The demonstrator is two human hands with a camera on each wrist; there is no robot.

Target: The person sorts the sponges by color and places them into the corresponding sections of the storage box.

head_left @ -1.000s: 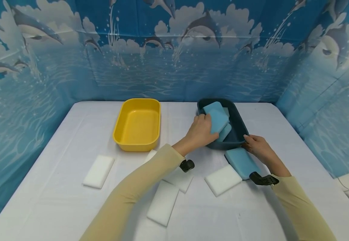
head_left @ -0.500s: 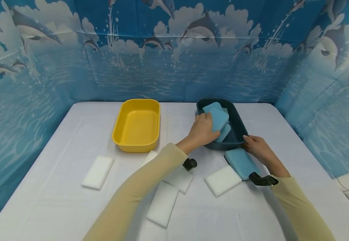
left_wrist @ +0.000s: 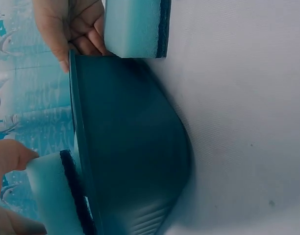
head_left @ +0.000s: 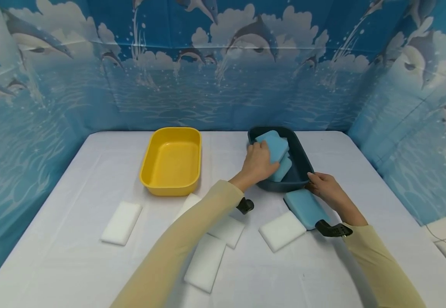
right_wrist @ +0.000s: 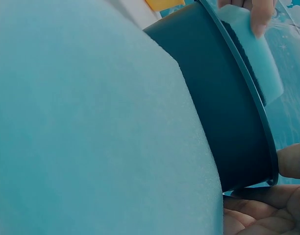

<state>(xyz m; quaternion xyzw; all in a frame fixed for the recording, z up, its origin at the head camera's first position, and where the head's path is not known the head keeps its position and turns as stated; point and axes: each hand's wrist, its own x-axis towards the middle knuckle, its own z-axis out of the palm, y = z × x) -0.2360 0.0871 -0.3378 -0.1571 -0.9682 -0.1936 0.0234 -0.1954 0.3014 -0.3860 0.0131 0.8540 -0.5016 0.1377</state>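
My left hand [head_left: 259, 162] grips a light blue sponge [head_left: 278, 146] over the dark teal tub [head_left: 301, 152]. Its dark scouring layer shows close along the tub's rim in the left wrist view, where the same sponge [left_wrist: 52, 191] is low on the left. Beneath it in the tub lie more blue sponges [head_left: 283, 170], partly hidden. With thumb and fingers, my right hand [head_left: 324, 188] pinches the tub's near right corner. Just under that hand, another blue sponge [head_left: 305, 207] lies on the table; it fills much of the right wrist view.
A yellow tub [head_left: 172, 162] stands left of the teal one. Several white sponge blocks lie on the white table: one at the left [head_left: 121, 223], one next to the blue sponge [head_left: 282, 231], others [head_left: 205, 263] partly under my left forearm. A dolphin-print curtain [head_left: 223, 85] surrounds the table.
The head view has drifted slightly, so the scene sits a little further left. My left hand has edged right and forward with the sponge. My right hand keeps its hold on the rim.
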